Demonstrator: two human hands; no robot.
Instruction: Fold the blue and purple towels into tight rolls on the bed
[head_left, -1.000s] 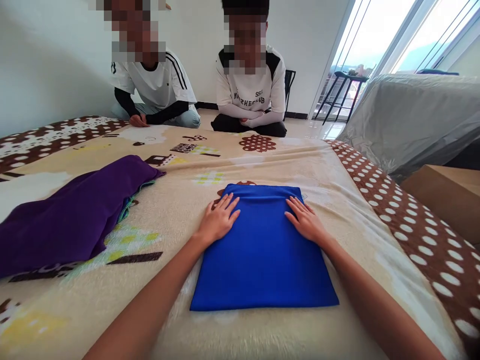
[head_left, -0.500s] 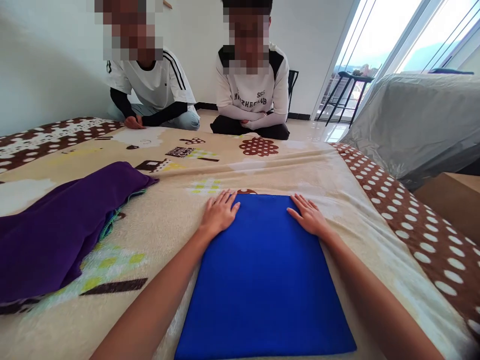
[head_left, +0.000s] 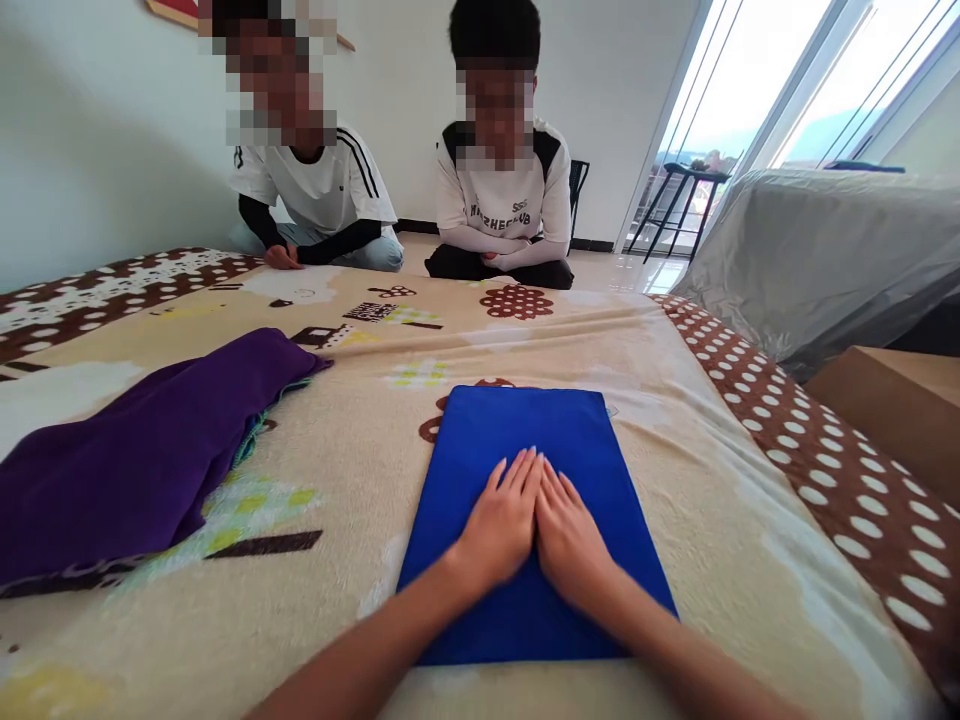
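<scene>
A flat blue rectangle of cloth (head_left: 525,415), its edges straight and apparently folded, lies on a cream patterned blanket (head_left: 352,470). On its middle rests my left hand (head_left: 502,515), palm down with the fingers stretched forward. Beside it, my right hand (head_left: 570,530) lies flat on the same cloth, fingers out and angled inward. The two hands touch along their inner edges near the fingertips. Neither one grips anything. To the left, a loosely heaped purple cloth (head_left: 150,450) with a green fringe along one side lies on the blanket.
Two people sit cross-legged beyond the far edge: one in a striped-sleeve white shirt (head_left: 315,190), one with crossed arms in a black-and-white shirt (head_left: 502,200). At right are a cardboard box (head_left: 885,400), a plastic-covered bulky object (head_left: 810,240) and a stool (head_left: 686,205).
Both hands have left the cloth's far corners and come together over its middle, nearer to me. My view has tilted up slightly, showing more of the wall.
</scene>
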